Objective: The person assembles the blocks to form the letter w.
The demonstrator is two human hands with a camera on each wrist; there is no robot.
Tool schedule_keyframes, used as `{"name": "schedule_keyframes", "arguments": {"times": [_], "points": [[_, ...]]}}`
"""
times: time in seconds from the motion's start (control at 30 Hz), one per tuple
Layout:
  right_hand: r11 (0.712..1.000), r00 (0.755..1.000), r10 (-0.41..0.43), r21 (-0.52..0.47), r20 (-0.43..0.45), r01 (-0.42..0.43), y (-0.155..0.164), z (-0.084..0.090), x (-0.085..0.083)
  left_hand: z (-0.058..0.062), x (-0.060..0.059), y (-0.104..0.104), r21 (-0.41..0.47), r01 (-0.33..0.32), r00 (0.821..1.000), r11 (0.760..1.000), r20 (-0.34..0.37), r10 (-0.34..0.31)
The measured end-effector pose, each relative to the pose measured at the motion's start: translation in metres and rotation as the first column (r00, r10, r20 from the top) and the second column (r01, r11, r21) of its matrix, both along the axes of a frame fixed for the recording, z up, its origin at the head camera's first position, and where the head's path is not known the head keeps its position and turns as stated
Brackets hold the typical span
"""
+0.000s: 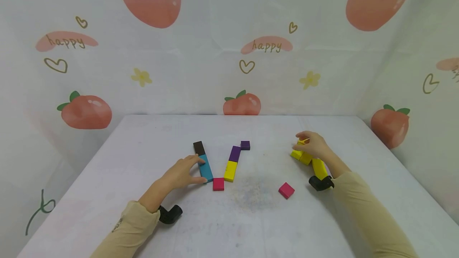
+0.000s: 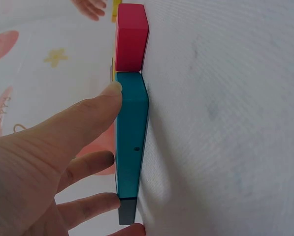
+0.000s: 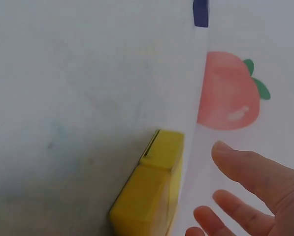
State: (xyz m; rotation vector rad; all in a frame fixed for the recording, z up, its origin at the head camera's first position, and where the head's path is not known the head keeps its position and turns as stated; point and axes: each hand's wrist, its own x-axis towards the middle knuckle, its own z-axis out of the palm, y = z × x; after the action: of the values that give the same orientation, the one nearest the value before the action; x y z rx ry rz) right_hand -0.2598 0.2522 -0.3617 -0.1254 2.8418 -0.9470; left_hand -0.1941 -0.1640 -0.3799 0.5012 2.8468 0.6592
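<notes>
Here, at the table (image 1: 258, 234), the left hand (image 1: 182, 172) spreads over the blue block (image 1: 204, 167) lying on it, thumb touching the block, fingers apart. Well right of the blue block, the right hand (image 1: 314, 145) hangs beside yellow blocks (image 1: 306, 158), thumb and fingers parted. A dark block (image 1: 199, 147) adjoins the blue block's far end; a pink block (image 1: 218, 184), its near end.

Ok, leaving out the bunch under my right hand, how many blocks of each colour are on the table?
Dark block: 1
Blue block: 1
Red blocks: 2
Purple blocks: 2
Yellow block: 1
Total: 7
</notes>
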Motion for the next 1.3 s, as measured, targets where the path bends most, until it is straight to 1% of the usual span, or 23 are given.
{"name": "schedule_keyframes", "arguments": {"times": [0.23,0.53,0.8,1.03,1.07,1.27,1.3], "points": [[0.999,1.0,-0.005,0.034,-0.008,0.005,0.011,-0.008,0.003,0.001,0.0,0.001,-0.009,0.001,1.0,1.0,0.0,-0.001],[1.0,1.0,-0.002,0.031,0.026,0.001,0.013,-0.014,0.002,0.002,0.001,0.001,-0.007,-0.005,1.0,1.0,0.002,0.005],[0.999,0.999,0.023,0.043,0.029,-0.024,0.01,-0.015,0.003,0.002,0.001,0.001,-0.007,-0.005,1.0,1.0,0.001,0.005],[0.997,0.998,0.057,0.048,-0.007,-0.057,0.009,-0.014,0.004,0.002,0.001,0.001,-0.008,-0.005,1.0,1.0,0.003,0.005],[0.997,0.998,0.061,0.057,-0.027,-0.059,0.01,-0.015,0.004,0.002,0.001,0.002,-0.009,-0.004,1.0,1.0,0.002,0.004],[0.998,0.999,0.045,0.044,-0.031,-0.044,0.01,-0.015,0.004,0.002,0.002,0.002,-0.007,-0.008,1.0,1.0,0.01,0.008],[0.999,0.999,0.04,0.031,-0.014,-0.039,0.01,-0.013,0.004,0.002,0.002,0.002,-0.006,-0.01,1.0,1.0,0.013,0.01]]}}
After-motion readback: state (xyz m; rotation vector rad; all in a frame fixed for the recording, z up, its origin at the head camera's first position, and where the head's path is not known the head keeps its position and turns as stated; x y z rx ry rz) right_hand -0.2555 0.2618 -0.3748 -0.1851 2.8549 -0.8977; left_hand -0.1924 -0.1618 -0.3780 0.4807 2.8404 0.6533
